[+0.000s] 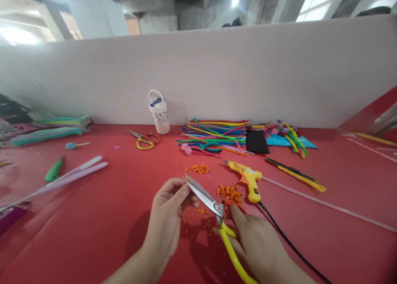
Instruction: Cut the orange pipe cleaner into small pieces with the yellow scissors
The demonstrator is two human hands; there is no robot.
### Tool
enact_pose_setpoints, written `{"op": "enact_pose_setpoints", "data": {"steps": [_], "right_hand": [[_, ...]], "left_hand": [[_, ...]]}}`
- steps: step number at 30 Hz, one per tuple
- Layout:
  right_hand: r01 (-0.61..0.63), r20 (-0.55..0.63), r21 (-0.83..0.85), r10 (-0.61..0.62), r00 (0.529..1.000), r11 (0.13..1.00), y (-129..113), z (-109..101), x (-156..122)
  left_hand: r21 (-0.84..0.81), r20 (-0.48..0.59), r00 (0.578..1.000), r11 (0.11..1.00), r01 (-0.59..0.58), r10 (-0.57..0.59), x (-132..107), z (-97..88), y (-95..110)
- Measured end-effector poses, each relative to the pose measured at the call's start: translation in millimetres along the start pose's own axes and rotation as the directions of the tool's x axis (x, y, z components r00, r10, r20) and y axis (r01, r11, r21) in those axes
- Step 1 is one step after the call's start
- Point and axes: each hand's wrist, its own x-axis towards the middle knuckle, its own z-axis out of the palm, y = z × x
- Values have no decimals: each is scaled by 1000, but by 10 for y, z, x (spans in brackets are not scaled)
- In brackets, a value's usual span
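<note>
My right hand (257,240) grips a pair of scissors (203,196) with a yellow and an orange-red handle, blades pointing up and left. At the blade tips, my left hand (166,218) pinches a small orange piece (187,179), mostly hidden by the fingers. The blades look nearly closed beside that fingertip. Just beyond the scissors lies a pile of short orange pieces (231,193), with a smaller orange pile (201,168) farther back. Fine orange trimmings (203,211) are scattered on the red table between my hands.
A yellow glue gun (247,177) with a black cord (288,244) lies at right, near a yellow-and-black tool (297,175). Farther back are colourful pipe cleaners (214,131), a black phone (257,142), a white cup (160,118) and other scissors (144,140). A green-handled tool (55,169) lies left.
</note>
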Motion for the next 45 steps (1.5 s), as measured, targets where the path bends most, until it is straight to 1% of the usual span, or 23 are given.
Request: {"op": "enact_pose_setpoints", "data": {"steps": [7,15,21,23,25,27,29,30,32,34,36,37,38,40,45], "right_hand": [[17,-13,-9,-17,1000,1000,-6,-1,2],[9,1,-38,-9,1000,999,-10,6,-11],[-3,24,-43,4,1000,999,10,26,-18],[-37,48,-12,38,998,999,18,25,-12],[-90,82,104,82,993,991,22,12,5],[-150,118,292,121,986,944,16,-15,28],[-201,136,493,153,979,847,1,-57,50],[-219,143,582,167,976,783,-9,-83,58],[-254,169,728,193,967,636,-32,-136,68],[-296,217,828,215,952,476,-48,-181,71],[-336,271,881,226,936,333,-53,-208,71],[-350,293,894,225,929,281,-53,-216,71],[-360,309,900,223,924,245,-52,-222,72],[-379,336,899,211,918,221,-53,-235,77],[-380,338,888,193,921,258,-72,-269,86]], "left_hand": [[-1,-5,1000,1000,8,-8,-10,2,14],[27,-2,1000,1000,-2,2,-4,23,21],[57,-1,1000,998,-25,25,1,-5,21],[58,-4,1000,998,-21,21,9,-8,15],[59,10,1000,998,6,-7,12,1,5],[59,54,996,996,68,-72,5,20,-14],[64,123,978,984,164,-171,-13,40,-47],[69,162,960,973,219,-228,-25,49,-68],[88,239,910,941,326,-338,-51,62,-114],[128,300,854,905,407,-426,-78,72,-154],[189,336,805,873,450,-488,-101,82,-181],[219,345,788,860,461,-510,-112,87,-189],[244,349,775,849,469,-528,-122,94,-192],[274,347,765,838,471,-543,-138,107,-192],[342,326,782,838,425,-531,-147,124,-196]]}}
